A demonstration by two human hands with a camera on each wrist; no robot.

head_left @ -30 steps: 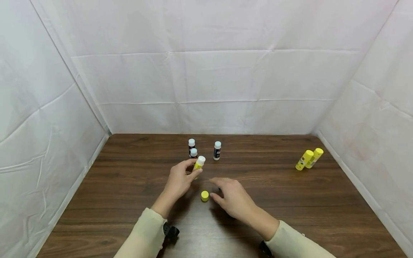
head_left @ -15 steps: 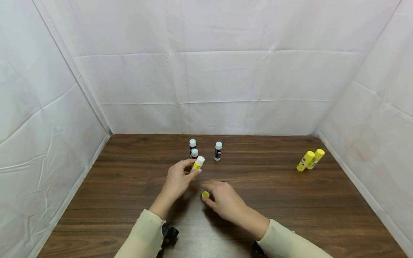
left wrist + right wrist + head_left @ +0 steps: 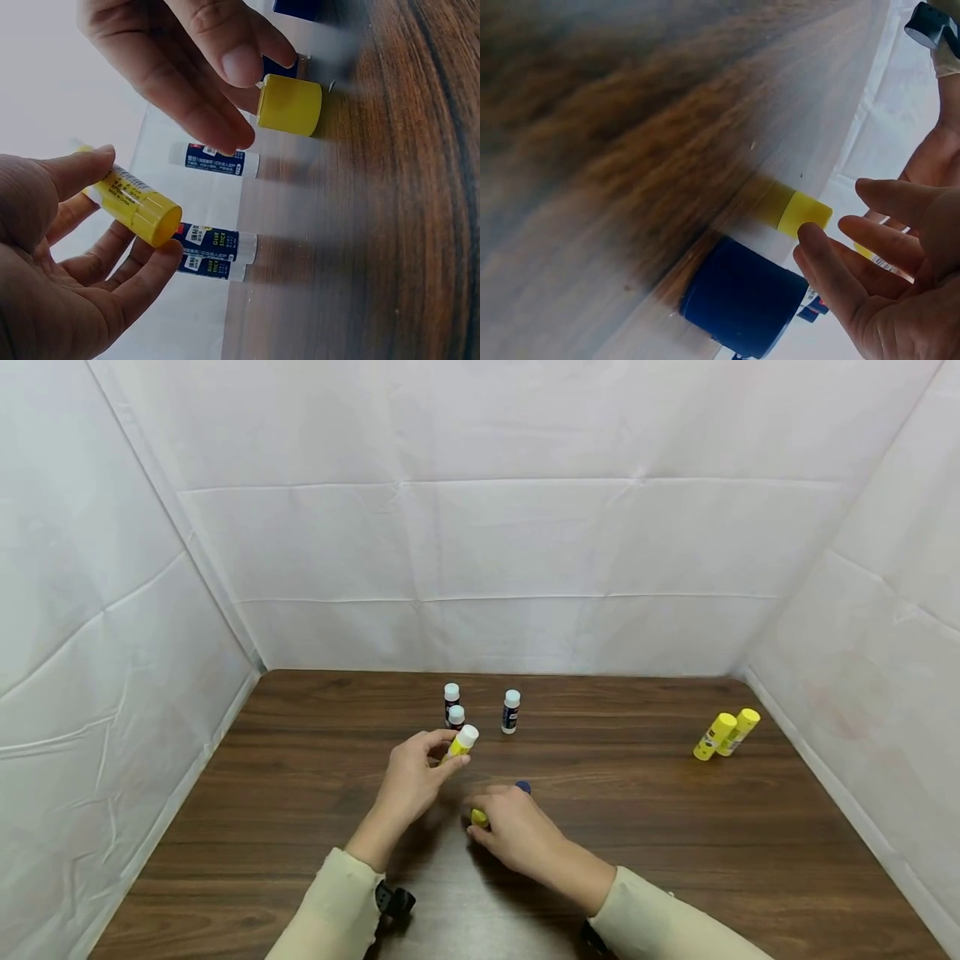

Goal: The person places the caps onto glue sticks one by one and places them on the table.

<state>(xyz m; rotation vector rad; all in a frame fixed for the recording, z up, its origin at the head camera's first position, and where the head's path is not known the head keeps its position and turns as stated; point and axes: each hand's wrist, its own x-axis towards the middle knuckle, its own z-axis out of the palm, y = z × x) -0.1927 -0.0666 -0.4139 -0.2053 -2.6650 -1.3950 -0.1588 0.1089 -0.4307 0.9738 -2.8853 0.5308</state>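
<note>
In the head view my left hand pinches a yellow glue stick between thumb and fingers, tilted, white end up. The left wrist view shows its yellow base pointing down. A loose yellow cap stands on the table. My right hand reaches over this cap, fingers bent on either side of it. In the right wrist view a fingertip overlaps the yellow cap, while the thumb is apart from it. A larger-looking blue cap stands close beside, partly behind the right hand in the head view.
Behind the left hand stand two navy glue sticks with white tops, one partly hidden. Another navy glue stick is to their right. Two yellow glue sticks stand at the far right. White cloth walls enclose the wooden table.
My right hand has moved left and down around the loose yellow cap, uncovering the blue cap behind it. The left hand keeps holding the yellow glue stick almost in place.
</note>
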